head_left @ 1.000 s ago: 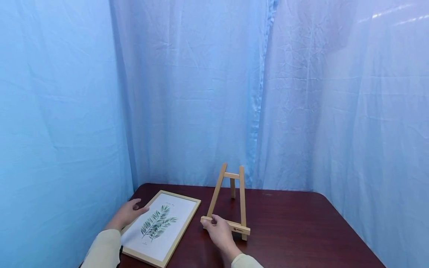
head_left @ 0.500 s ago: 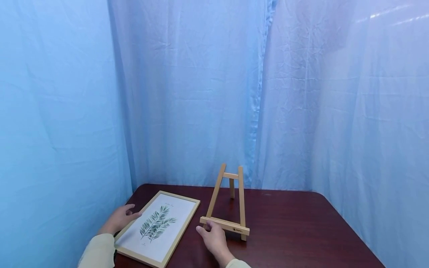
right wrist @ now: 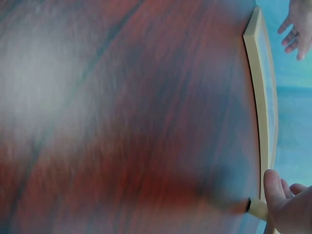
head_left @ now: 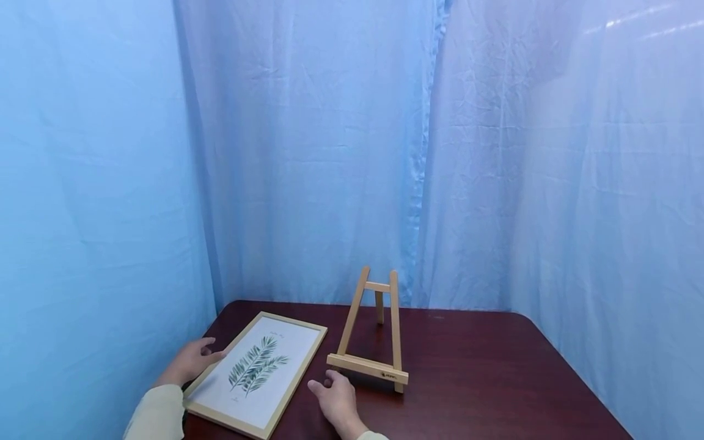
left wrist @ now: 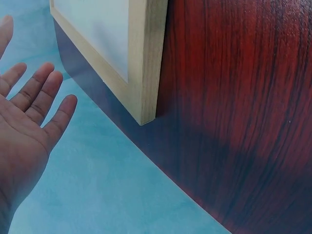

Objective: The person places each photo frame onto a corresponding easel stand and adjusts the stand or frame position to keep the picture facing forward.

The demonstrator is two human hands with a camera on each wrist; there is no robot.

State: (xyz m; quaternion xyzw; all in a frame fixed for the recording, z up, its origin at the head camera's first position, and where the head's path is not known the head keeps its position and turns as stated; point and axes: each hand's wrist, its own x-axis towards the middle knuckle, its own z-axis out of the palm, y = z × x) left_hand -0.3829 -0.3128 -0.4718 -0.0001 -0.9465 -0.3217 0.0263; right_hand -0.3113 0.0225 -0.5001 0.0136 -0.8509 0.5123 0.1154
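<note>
A framed print (head_left: 258, 366) of green leaf sprays lies face up on the dark red table, its pale wood edge showing in the left wrist view as a corner (left wrist: 148, 63). Beside its left edge is my left hand (head_left: 189, 362), fingers spread and loosely bent; the left wrist view has the palm (left wrist: 22, 126) apart from the frame. A small wooden easel (head_left: 367, 368) stands upright to the right of the print. My right hand (head_left: 338, 397), fingers loosely curved and holding nothing, is just in front of the left end of the easel's ledge, between easel and print.
Blue curtains (head_left: 330, 153) hang behind the table and along both sides. The wood-grain tabletop (head_left: 478, 373) extends right of the easel. In the left wrist view the table's edge (left wrist: 146, 153) runs close past the frame's corner.
My right hand has let go of the easel's ledge and drawn back toward the left and nearer to me. My left hand has shifted slightly left and down along the frame's edge.
</note>
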